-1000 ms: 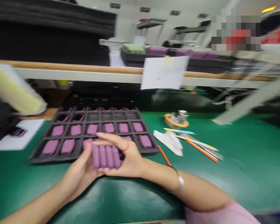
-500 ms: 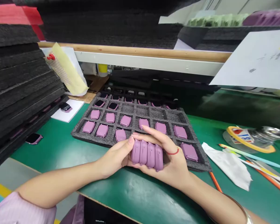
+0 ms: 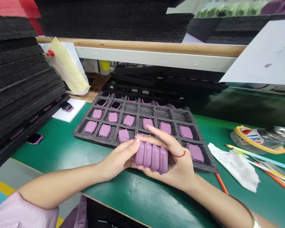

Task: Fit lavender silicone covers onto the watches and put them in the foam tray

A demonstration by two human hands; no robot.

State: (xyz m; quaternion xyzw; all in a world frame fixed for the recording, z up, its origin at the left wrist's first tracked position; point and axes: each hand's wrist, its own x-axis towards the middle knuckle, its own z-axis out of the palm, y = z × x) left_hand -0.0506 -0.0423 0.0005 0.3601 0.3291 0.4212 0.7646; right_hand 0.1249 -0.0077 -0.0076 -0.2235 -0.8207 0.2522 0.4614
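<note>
A row of four purple plastic watch cases (image 3: pixel 152 157) is held side by side above the green bench (image 3: pixel 137 202), just in front of the dark grey foam tray (image 3: pixel 142 111). The row is cupped from behind and below by the right hand (image 3: pixel 178 161), fingers curled over it; the left hand (image 3: pixel 117 158) is pressed against its left end — thumb on the outermost case. More purple cases are seated in the tray's compartments. A crumpled white cloth (image 3: pixel 235 166) and coloured pencils (image 3: pixel 263 163) lie to the right.
</note>
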